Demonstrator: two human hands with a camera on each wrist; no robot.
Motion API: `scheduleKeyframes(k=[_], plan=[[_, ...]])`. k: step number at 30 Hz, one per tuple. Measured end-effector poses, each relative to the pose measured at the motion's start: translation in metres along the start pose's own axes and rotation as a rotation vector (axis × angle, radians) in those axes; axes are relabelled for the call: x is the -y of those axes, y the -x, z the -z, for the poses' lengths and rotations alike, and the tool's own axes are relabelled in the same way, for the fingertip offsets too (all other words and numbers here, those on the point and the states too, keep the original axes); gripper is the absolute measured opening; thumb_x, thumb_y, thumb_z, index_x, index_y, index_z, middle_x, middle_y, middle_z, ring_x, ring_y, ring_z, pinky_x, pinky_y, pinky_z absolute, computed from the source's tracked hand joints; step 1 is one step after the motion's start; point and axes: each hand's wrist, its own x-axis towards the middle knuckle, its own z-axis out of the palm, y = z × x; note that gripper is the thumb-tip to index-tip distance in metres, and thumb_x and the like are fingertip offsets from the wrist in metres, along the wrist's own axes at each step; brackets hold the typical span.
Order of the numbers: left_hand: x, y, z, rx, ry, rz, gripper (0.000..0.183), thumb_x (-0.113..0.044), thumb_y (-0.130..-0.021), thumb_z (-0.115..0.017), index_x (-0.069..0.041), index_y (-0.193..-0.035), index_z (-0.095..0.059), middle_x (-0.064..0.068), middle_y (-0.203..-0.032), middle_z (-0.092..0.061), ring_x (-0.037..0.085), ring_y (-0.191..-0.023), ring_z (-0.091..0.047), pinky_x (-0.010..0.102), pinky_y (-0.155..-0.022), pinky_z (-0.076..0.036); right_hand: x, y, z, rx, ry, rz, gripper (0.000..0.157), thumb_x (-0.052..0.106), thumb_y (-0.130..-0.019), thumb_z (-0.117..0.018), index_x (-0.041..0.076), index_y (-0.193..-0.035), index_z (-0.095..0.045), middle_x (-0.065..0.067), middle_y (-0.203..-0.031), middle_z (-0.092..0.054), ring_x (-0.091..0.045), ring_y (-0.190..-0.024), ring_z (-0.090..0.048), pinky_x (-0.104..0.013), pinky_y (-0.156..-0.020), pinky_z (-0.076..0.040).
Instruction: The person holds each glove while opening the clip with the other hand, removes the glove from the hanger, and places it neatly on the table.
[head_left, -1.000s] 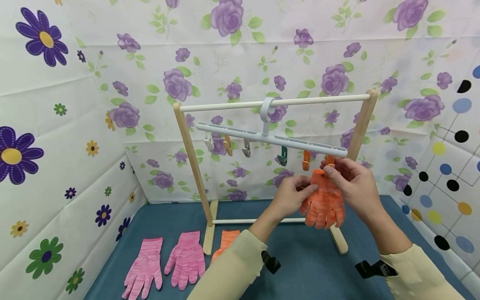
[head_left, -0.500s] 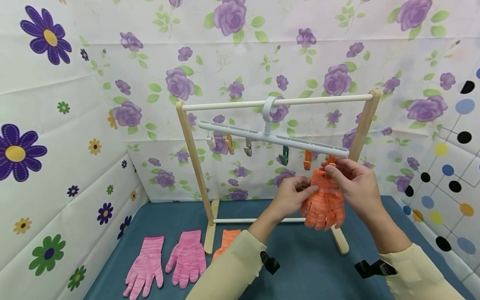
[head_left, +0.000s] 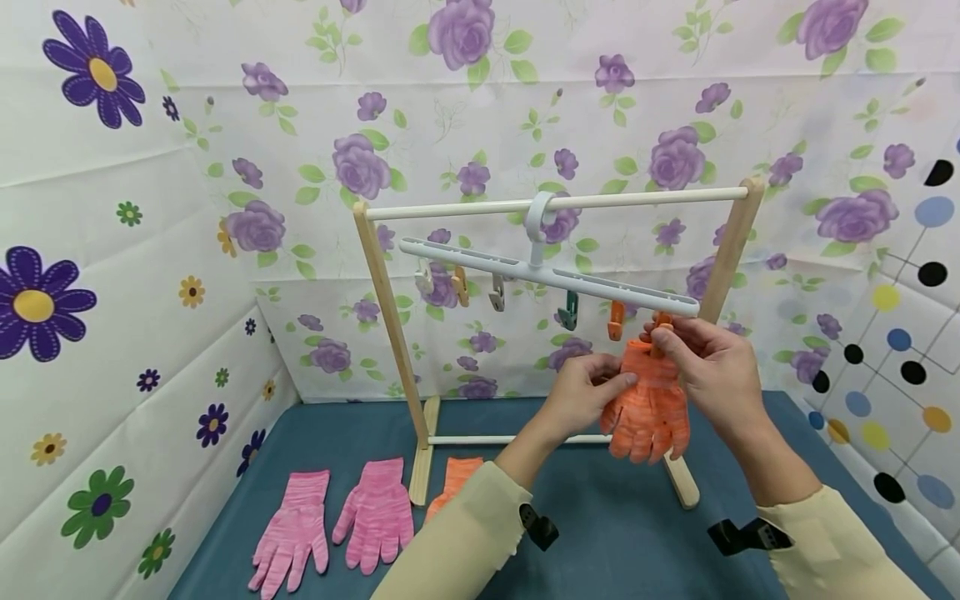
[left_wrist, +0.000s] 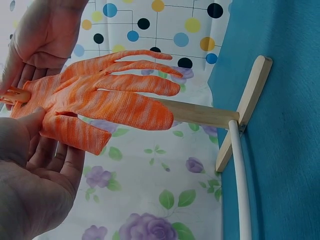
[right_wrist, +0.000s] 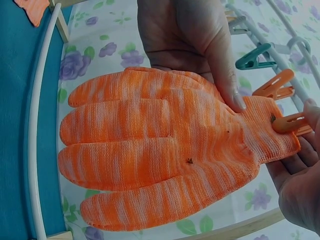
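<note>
An orange knit glove hangs cuff up, fingers down, below the right end of a light grey clip hanger. My left hand pinches the glove's side near the cuff, thumb in front and fingers behind. With thumb and fingers my right hand holds the orange clothespin at the hanger's end. In the right wrist view this clothespin's tip overlaps the glove's cuff. Another orange clothespin hangs just left of it, with nothing in it. The right fingers behind the cuff are partly hidden.
A wooden rack with a white top rod carries the hanger. Green, grey, yellow and white clothespins hang along it. On the blue table lie two pink gloves and an orange glove, partly behind the left sleeve.
The head view has shifted slightly. Both hands, the glove and the clothespin keep nearly the same places, with slightly more of the clothespin's tip showing on the cuff.
</note>
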Motion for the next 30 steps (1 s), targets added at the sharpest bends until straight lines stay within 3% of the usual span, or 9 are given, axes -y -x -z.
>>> scheduleKeyframes(k=[30], plan=[[0.009, 0.012, 0.008, -0.005, -0.051, 0.021, 0.019, -0.019, -0.106, -0.070, -0.002, -0.113, -0.077, 0.000, -0.096, -0.076, 0.004, -0.081, -0.069, 0.025, -0.073, -0.059, -0.001, -0.004, 0.000, -0.032, -0.004, 0.044, 0.030, 0.018, -0.105, -0.069, 0.001, -0.130, -0.074, -0.009, -0.114, -0.079, -0.010, -0.105, -0.073, -0.019, -0.091, -0.056]])
